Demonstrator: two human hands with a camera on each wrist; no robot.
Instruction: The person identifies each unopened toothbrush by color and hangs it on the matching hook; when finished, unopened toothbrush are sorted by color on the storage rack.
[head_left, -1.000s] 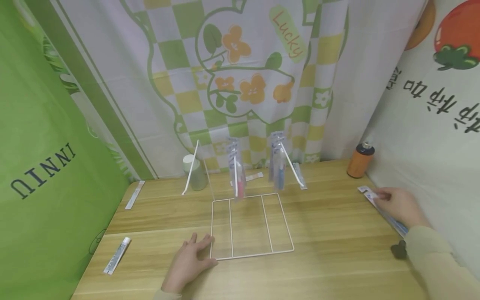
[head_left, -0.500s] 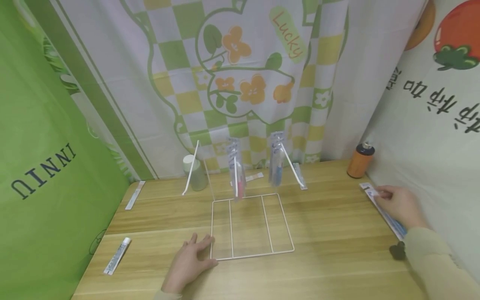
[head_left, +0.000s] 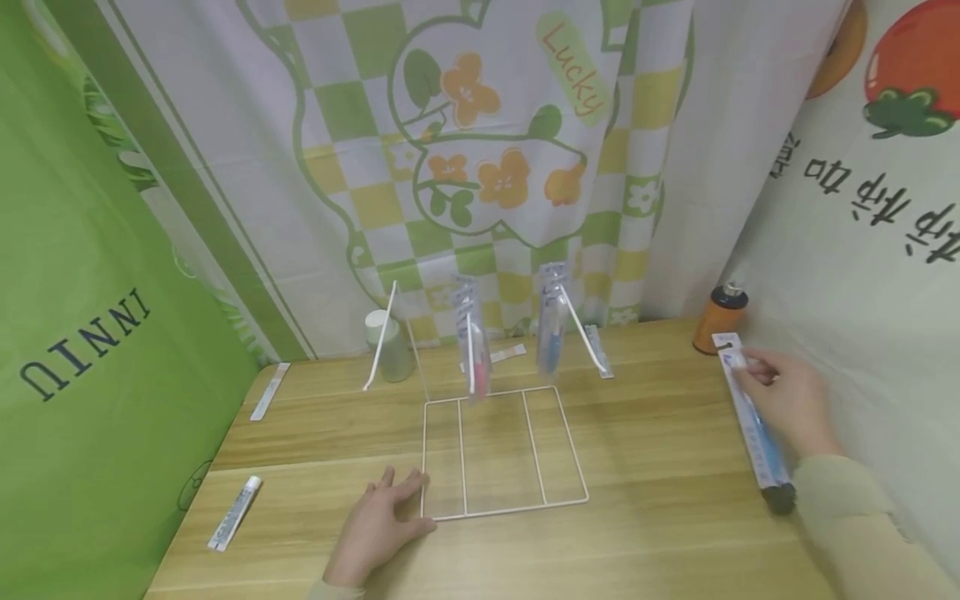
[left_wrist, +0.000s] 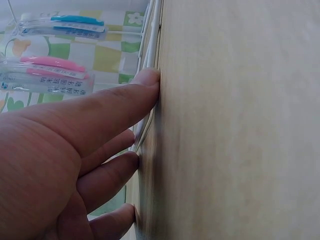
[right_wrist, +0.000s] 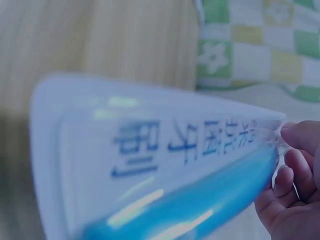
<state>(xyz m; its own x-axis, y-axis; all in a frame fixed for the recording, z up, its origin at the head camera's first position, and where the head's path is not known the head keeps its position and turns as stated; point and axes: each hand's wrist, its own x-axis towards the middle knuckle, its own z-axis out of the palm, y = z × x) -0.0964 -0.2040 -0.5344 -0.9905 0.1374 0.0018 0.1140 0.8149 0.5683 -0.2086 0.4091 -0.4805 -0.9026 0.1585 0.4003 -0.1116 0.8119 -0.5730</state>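
Note:
My right hand (head_left: pixel 795 404) pinches the upper end of a packaged toothbrush (head_left: pixel 748 417) with a blue handle, at the table's right side. In the right wrist view its clear pack (right_wrist: pixel 150 130) reaches toward the camera, thumb and fingers gripping the far end. My left hand (head_left: pixel 378 525) rests at the front left corner of a white wire rack (head_left: pixel 502 510), fingers spread and touching the wire. From the rack's middle prong hang packaged toothbrushes with pink handles (head_left: pixel 478 367); blue-handled ones (head_left: pixel 551 342) hang from the right prong. The left prong (head_left: pixel 381 337) carries nothing.
A green bottle (head_left: pixel 393 354) with a white cap stands behind the left prong. An orange pump bottle (head_left: pixel 720 323) stands beyond my right hand. A toothpaste tube (head_left: pixel 235 512) lies at the left. Slim flat packs (head_left: pixel 270 392) lie around the table's back edge.
My right hand has raised the packaged toothbrush from its place at the right and turned it more upright, shifting slightly left and away from me. My left hand stays at the rack's corner.

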